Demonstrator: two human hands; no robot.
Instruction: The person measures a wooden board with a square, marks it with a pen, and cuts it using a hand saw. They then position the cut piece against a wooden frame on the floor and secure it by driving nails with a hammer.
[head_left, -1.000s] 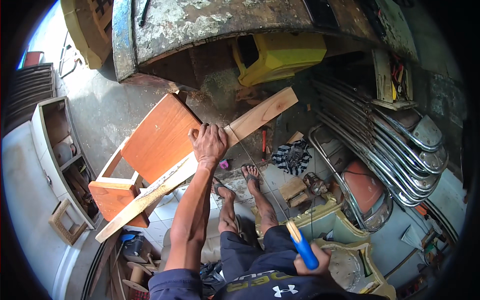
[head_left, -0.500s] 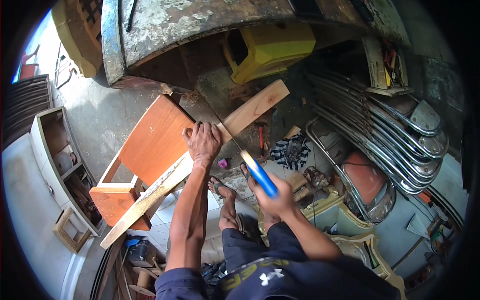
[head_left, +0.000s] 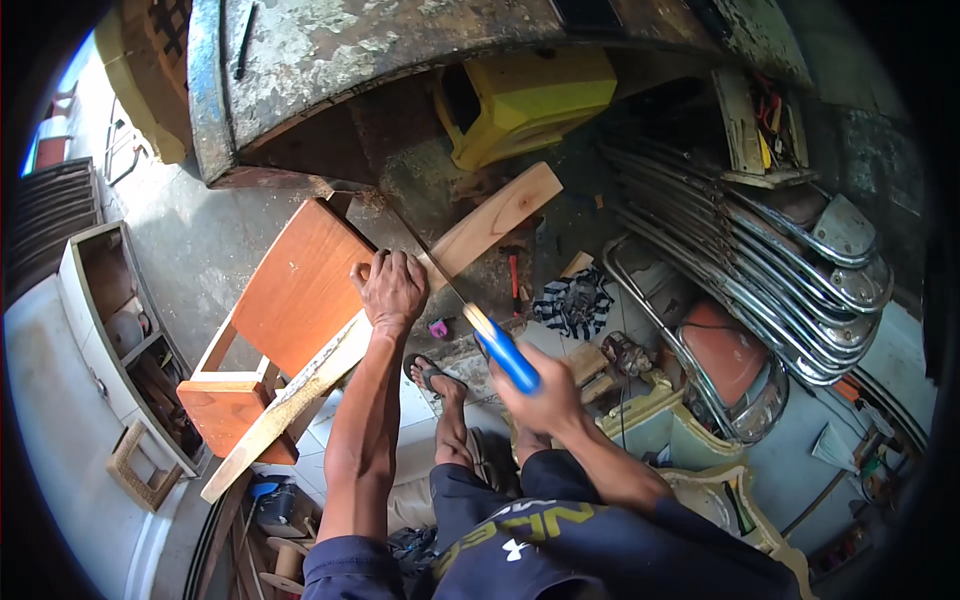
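Note:
A long pale wooden plank [head_left: 500, 215] slants across a brown wooden chair [head_left: 300, 275], its far end sticking out to the right. My left hand [head_left: 392, 292] presses down on the plank from above, fingers curled over its far edge. Just right of those fingers, the thin blade of a handsaw [head_left: 512, 357] crosses the plank. Its blue handle with a pale front end sits in my right hand [head_left: 548, 392], which is blurred by motion. How deep the blade sits in the wood I cannot tell.
A worn workbench [head_left: 350, 60] stands ahead, a yellow plastic stool [head_left: 530, 105] beneath it. On the floor lie a hammer [head_left: 513, 282], a pink tape measure [head_left: 438, 328] and a checked cloth [head_left: 573, 303]. Stacked metal chair frames [head_left: 740, 265] fill the right side; a cabinet [head_left: 125, 320] is left.
The whole view has shifted slightly, so bench, plank and hands appear a little further left. Both hands keep their holds, and the saw still crosses the plank at about the same spot.

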